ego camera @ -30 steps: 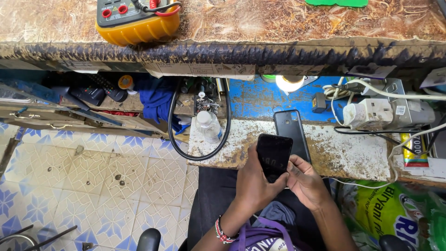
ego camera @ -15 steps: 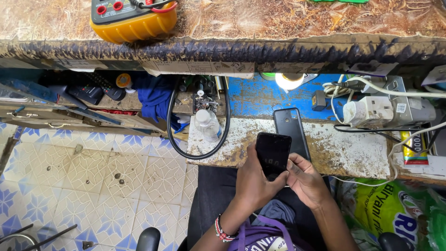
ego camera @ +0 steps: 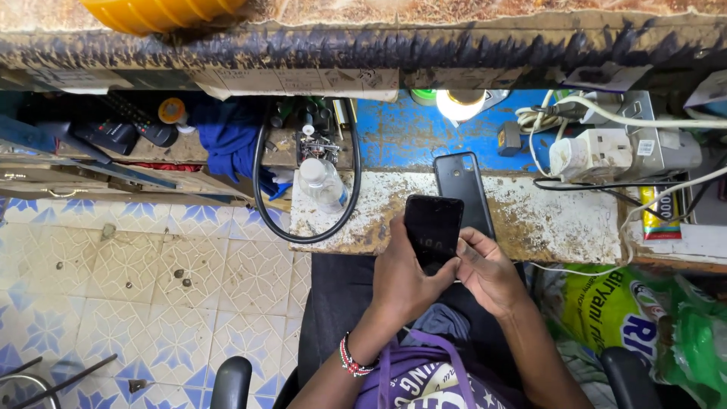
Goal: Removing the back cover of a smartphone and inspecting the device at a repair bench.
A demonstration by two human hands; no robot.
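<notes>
Worn and paint-stained, the worktop (ego camera: 560, 220) runs white in front and blue behind, under a lit bulb (ego camera: 460, 104), with a patterned tile floor (ego camera: 129, 280) off to the left. Above the near edge of it, the left hand (ego camera: 409, 276) holds a dark phone (ego camera: 433, 229) upright from below, its grip closed around the lower half, while the right hand (ego camera: 485, 269) presses against the phone's lower right edge, thumb on its side; whether that hand truly clasps it I cannot tell. A second phone (ego camera: 463, 189) lies flat on the worktop just behind the held one, partly hidden by it. A clear plastic bottle (ego camera: 322, 184) stands to the left inside a loop of black cable (ego camera: 303, 227), and a white power adapter (ego camera: 594, 155) with tangled wires sits at the right. As a judgement, the held phone hangs over the worktop's edge and the lap, so a slackened left grip could drop it onto the hard edge or the tiles. Compared with a second ago, the hands and phone sit much as they did, while the view has tipped down, so the yellow meter (ego camera: 163, 14) on the upper shelf is now almost cut off.
</notes>
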